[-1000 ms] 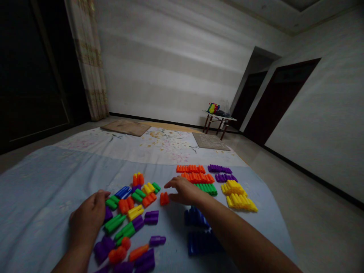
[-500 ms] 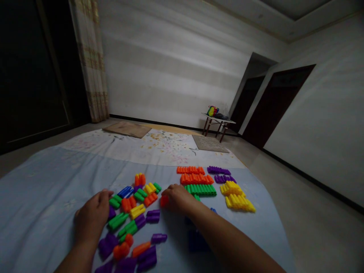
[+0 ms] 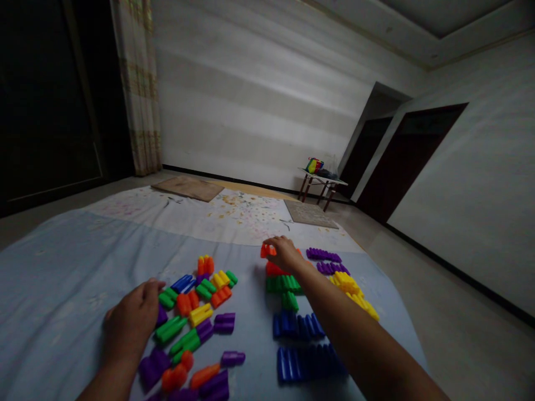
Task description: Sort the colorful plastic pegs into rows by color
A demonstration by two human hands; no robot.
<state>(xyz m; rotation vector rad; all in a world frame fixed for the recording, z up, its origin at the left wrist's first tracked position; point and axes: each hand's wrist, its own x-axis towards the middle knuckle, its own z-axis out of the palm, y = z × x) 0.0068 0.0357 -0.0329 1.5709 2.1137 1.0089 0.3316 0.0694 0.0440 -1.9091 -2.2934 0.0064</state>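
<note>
My right hand (image 3: 283, 252) reaches over the far rows, its fingers pinched on an orange toy block (image 3: 267, 250) at the left end of an orange row. Part of that row is hidden by the hand. Below it lie a green row (image 3: 282, 284), a short green block (image 3: 290, 301) and two blue rows (image 3: 309, 363). On the left, my left hand (image 3: 134, 317) rests loosely on the sheet, fingers slightly apart and partly hidden. It is beside a purple block (image 3: 161, 316) and a loose pile of mixed blocks, including a yellow block (image 3: 201, 314) and a green block (image 3: 170, 329).
Purple rows (image 3: 324, 255) and yellow rows (image 3: 346, 283) lie to the right of my right hand. A light blue sheet (image 3: 75, 267) covers the surface. Flat brown mats (image 3: 188, 188) lie at its far side. A small table (image 3: 321, 177) with bags stands by the wall.
My right hand has moved from beside the loose pile, away and to the right, to the orange row, carrying an orange block. My left hand has stayed nearly in place.
</note>
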